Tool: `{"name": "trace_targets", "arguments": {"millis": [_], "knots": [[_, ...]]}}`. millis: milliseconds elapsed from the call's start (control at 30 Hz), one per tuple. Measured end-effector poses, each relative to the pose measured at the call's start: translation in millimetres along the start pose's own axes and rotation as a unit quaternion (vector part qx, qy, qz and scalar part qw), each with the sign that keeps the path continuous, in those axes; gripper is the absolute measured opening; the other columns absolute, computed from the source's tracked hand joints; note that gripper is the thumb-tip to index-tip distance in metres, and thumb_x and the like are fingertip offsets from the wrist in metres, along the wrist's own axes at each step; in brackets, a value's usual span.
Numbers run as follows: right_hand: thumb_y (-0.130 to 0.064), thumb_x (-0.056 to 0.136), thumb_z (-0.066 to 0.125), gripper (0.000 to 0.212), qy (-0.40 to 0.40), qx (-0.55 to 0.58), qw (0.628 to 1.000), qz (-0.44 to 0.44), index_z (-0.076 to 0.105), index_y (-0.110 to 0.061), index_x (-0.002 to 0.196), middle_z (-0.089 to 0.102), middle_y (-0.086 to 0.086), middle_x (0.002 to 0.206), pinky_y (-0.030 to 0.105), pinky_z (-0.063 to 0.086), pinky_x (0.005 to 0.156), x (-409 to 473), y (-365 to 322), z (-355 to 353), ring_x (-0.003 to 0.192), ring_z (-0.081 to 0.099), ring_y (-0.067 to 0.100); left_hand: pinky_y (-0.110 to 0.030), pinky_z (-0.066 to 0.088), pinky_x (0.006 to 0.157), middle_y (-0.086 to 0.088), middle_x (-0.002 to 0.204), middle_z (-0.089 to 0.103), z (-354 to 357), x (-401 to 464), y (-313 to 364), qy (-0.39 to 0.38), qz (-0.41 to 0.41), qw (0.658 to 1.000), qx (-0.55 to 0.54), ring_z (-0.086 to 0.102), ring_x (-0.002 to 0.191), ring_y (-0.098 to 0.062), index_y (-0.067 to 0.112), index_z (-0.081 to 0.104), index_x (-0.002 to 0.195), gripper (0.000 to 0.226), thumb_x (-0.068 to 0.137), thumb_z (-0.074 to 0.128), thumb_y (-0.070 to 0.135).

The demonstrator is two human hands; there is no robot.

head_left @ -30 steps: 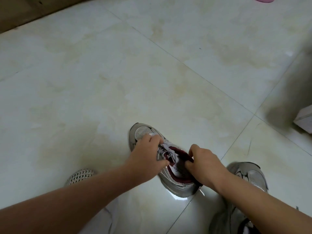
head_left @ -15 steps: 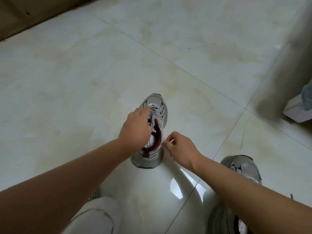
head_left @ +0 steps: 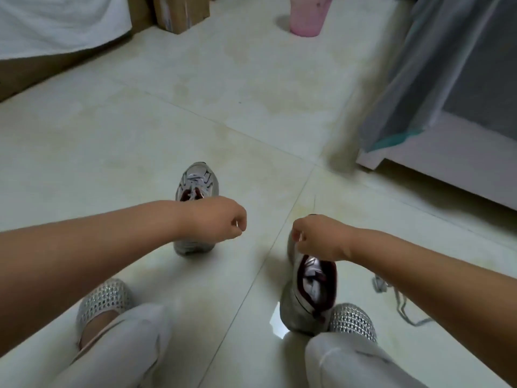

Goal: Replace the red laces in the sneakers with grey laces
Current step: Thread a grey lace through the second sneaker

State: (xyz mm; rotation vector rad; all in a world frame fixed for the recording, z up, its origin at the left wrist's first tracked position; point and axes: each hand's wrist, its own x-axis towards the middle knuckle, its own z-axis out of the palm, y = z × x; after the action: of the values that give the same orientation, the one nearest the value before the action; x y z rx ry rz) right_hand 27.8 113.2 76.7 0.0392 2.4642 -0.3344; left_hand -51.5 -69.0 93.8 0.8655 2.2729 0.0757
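Your left hand (head_left: pixel 221 222) has let go of the far sneaker (head_left: pixel 195 191) and curls up holding nothing. Your right hand (head_left: pixel 319 236) now pinches the near sneaker (head_left: pixel 310 292).

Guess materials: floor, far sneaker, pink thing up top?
Floor: glazed ceramic or stone-look tile, going by the thin grout lines and glossy reflections.
Far sneaker: looks like grey synthetic panels over a paler mesh toe, with dark red lining; too blurred to be sure.
Pink container: probably matte, slightly translucent plastic; only its base shows.
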Motion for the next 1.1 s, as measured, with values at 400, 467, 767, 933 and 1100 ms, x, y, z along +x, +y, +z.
{"name": "trace_targets", "arguments": {"millis": [400, 467, 767, 933, 1100], "knots": [[-0.019, 0.093, 0.047, 0.030, 0.022, -0.044, 0.994, 0.096, 0.060, -0.004, 0.115, 0.061, 0.014, 0.118, 0.032, 0.046, 0.084, -119.6, 81.3, -23.7, 0.106, 0.058, 0.028, -0.024, 0.037, 0.083, -0.007, 0.118, 0.058, 9.3, -14.4, 124.9, 0.037, 0.037, 0.998, 0.017, 0.053, 0.107, -0.022, 0.008, 0.058, 0.115, 0.027, 0.094, 0.045, 0.020], [-0.018, 0.093, 0.046, 0.031, 0.012, -0.076, 0.991, 0.107, 0.060, -0.001, 0.115, 0.061, 0.015, 0.118, 0.034, 0.045, 0.088, -121.6, 96.4, -18.0, 0.109, 0.056, 0.030, -0.026, 0.038, 0.080, -0.009, 0.107, 0.059, 26.0, -3.8, 127.4, 0.011, 0.044, 0.999, 0.014, 0.051, 0.095, -0.020, 0.010, 0.059, 0.101, 0.019, 0.093, 0.045, 0.019], [-0.022, 0.091, 0.048, 0.037, -0.030, -0.026, 0.985, 0.165, 0.047, -0.011, 0.126, 0.049, 0.015, 0.124, 0.029, 0.041, 0.083, -64.5, 183.8, 71.8, 0.110, 0.053, 0.031, -0.029, 0.042, 0.088, -0.010, 0.124, 0.048, 94.6, 69.4, 126.1, 0.029, -0.010, 0.995, -0.092, 0.053, 0.106, -0.024, 0.017, 0.038, 0.131, 0.039, 0.095, 0.044, 0.031], [-0.037, 0.082, 0.060, 0.052, 0.015, 0.098, 0.975, 0.199, 0.042, -0.015, 0.125, 0.039, 0.010, 0.120, 0.030, 0.042, 0.090, -32.8, 204.1, 120.4, 0.108, 0.048, 0.030, -0.028, 0.044, 0.087, -0.009, 0.123, 0.041, 109.9, 96.9, 121.9, 0.048, -0.031, 0.993, -0.103, 0.056, 0.102, -0.025, 0.026, 0.036, 0.134, 0.040, 0.095, 0.043, 0.030], [-0.011, 0.090, 0.041, 0.018, 0.032, 0.099, 0.975, 0.194, 0.045, -0.023, 0.078, 0.047, 0.010, 0.110, 0.024, 0.036, 0.075, -17.7, 207.1, 133.3, 0.099, 0.051, 0.026, -0.021, 0.041, 0.075, -0.001, 0.106, 0.042, 107.8, 110.0, 113.6, 0.048, -0.012, 0.990, -0.132, 0.054, 0.088, -0.016, 0.028, 0.044, 0.124, 0.031, 0.093, 0.048, 0.030]]}}
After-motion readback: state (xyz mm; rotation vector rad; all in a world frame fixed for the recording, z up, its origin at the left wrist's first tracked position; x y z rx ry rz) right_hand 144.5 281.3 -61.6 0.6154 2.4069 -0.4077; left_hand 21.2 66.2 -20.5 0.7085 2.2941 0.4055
